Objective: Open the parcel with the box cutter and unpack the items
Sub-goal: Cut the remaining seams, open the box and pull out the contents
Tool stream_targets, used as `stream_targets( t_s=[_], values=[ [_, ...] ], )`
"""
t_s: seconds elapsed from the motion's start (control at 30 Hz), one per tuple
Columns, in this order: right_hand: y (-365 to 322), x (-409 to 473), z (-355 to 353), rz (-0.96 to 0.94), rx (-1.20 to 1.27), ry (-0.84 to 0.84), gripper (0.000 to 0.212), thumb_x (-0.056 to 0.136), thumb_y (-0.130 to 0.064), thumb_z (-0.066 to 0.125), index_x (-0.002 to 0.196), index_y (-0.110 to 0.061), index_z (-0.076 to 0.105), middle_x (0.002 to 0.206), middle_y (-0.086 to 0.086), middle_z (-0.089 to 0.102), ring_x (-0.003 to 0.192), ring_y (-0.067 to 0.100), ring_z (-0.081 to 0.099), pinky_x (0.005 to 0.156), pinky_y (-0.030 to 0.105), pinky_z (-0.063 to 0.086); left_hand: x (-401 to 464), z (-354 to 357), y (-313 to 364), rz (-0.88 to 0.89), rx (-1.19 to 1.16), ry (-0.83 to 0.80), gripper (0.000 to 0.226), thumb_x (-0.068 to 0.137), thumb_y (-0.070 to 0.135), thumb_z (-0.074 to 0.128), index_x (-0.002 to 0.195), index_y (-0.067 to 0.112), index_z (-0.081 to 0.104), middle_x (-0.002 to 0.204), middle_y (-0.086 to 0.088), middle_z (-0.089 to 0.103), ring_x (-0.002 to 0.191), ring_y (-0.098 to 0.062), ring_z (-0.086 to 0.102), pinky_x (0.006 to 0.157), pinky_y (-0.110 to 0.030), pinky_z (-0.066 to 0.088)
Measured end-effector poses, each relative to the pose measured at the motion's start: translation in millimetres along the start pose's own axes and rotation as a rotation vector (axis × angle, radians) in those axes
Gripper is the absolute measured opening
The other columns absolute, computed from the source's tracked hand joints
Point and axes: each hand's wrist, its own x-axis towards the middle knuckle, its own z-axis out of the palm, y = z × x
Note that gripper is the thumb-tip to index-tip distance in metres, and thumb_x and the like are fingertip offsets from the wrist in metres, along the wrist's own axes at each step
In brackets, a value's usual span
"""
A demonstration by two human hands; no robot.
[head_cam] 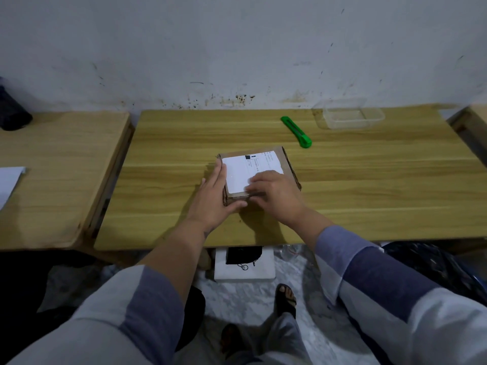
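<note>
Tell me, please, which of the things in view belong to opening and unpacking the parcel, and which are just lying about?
For the job:
cardboard parcel with its white shipping label
green box cutter
left hand and right hand, both on the parcel

Lying about:
clear plastic container
white paper on the side table
dark object at far left

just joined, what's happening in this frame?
A person has both hands on a small cardboard parcel in the middle of the table. The left hand rests against its left side, and the right hand lies on its white label. The parcel is closed. The green box cutter lies untouched behind it, beside a clear plastic tub.
</note>
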Motion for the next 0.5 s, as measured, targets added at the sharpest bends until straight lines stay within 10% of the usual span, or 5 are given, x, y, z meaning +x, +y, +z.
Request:
stream_targets(
  t_s=[0.5],
  values=[
    [-6.0,9.4,-2.2,-0.018,-0.029,-0.018,0.008,0.084,-0.016,0.062,0.083,-0.012,0.069,0.083,0.005,0.071,0.075,0.030,0.066,0.064,0.036,0.049,-0.4,0.2,-1.1,0.003,-0.043,0.021,0.108,0.078,0.051,0.069,0.153,0.015,0.001,0.159,0.010,-0.010,0.146,-0.011,0.010,0.121,-0.038,0.005]
  ],
)
